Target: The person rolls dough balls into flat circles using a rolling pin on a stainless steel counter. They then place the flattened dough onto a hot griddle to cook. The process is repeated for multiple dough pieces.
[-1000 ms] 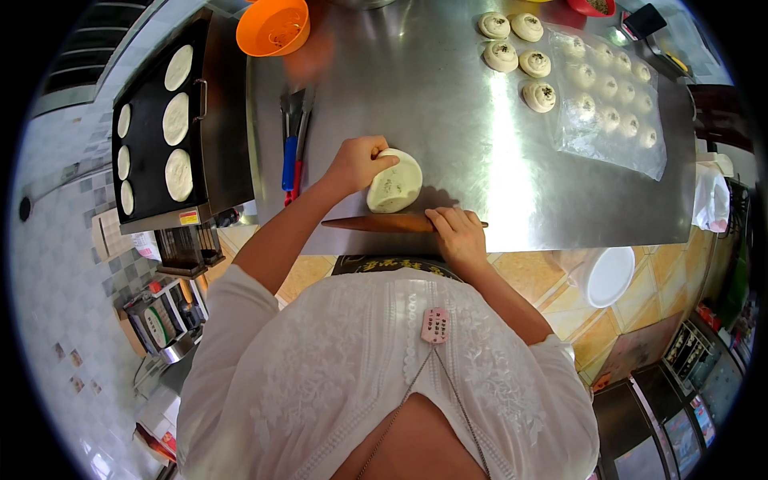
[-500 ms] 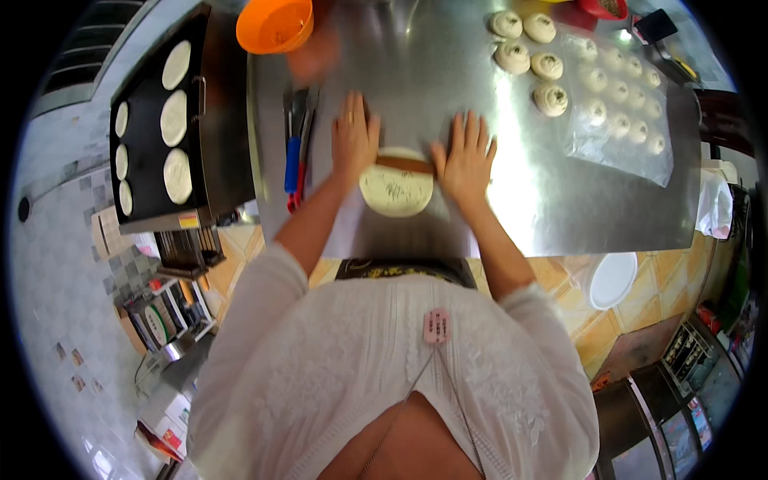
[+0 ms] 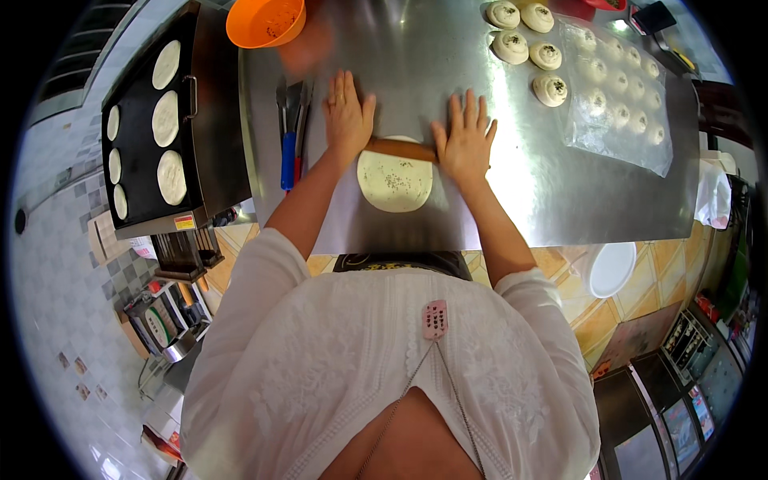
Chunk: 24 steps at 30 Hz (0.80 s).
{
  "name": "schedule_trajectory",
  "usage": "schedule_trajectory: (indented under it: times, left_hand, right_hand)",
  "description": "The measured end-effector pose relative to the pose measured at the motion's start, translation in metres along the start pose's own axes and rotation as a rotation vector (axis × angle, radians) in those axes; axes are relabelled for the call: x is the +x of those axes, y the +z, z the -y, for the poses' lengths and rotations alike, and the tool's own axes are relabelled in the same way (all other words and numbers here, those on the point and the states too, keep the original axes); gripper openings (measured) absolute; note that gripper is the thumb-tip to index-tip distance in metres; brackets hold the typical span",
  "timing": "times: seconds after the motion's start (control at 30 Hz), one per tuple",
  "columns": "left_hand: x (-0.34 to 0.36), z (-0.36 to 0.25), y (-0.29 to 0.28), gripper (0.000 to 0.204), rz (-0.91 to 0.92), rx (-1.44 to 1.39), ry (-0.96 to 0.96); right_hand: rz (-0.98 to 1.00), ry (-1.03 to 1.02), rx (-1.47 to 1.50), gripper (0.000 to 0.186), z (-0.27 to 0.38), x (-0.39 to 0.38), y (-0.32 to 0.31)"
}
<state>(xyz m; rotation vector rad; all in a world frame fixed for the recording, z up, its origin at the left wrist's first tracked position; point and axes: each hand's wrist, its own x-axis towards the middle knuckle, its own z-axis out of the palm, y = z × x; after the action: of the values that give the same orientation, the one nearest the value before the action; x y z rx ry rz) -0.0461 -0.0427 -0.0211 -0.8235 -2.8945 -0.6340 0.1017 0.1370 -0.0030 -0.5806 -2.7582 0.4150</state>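
Observation:
A flat round of pale dough [image 3: 394, 188], sprinkled with dark specks, lies on the steel table in front of me. Across its far part rests a brown wooden rolling pin [image 3: 404, 150], slightly slanted. My left hand [image 3: 348, 116] covers the pin's left end, palm down with fingers stretched forward. Over the other end lies my right hand [image 3: 466, 144], flat and with its fingers spread. Neither hand wraps around the pin; its ends are hidden under the palms. Left of my left hand lie tongs with blue handles [image 3: 288, 160] and another tool with a red handle [image 3: 298, 164].
An orange bowl [image 3: 268, 22] stands at the far left of the table. Several coiled dough balls [image 3: 510, 46] sit far right, more of them under a clear plastic sheet [image 3: 616, 150]. A black griddle [image 3: 140, 180] with several flat dough rounds adjoins the table's left side.
The rolling pin has rolled away from me toward the dough's far edge, both hands moving along with it. The left hand's fingers are more spread. The whole view has shifted slightly.

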Motion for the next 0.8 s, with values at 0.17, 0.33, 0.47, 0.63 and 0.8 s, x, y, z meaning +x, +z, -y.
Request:
schedule_trajectory:
  times: [0.17,0.33,0.47,0.63,0.8]
  left_hand:
    - [-0.146,-0.002,-0.045,0.08,0.293,0.01,0.181]
    - [-0.045,-0.009,0.0,0.072,0.148,-0.047,0.092]
    - [-0.037,-0.01,0.001,0.07,0.097,-0.082,0.066]
    - [-0.133,0.003,-0.021,0.075,0.219,0.014,0.151]
    - [-0.02,0.004,0.005,0.072,-0.008,-0.132,0.046]
  right_hand:
    - [0.497,-0.114,0.095,0.064,0.018,-0.145,-0.043]
    - [0.136,0.018,-0.013,0.065,-0.018,-0.063,-0.019]
    - [0.088,-0.025,-0.024,0.062,-0.025,-0.036,-0.019]
    - [0.463,-0.103,0.023,0.065,-0.003,-0.137,-0.047]
    - [0.002,0.051,0.014,0.061,-0.013,0.002,-0.004]
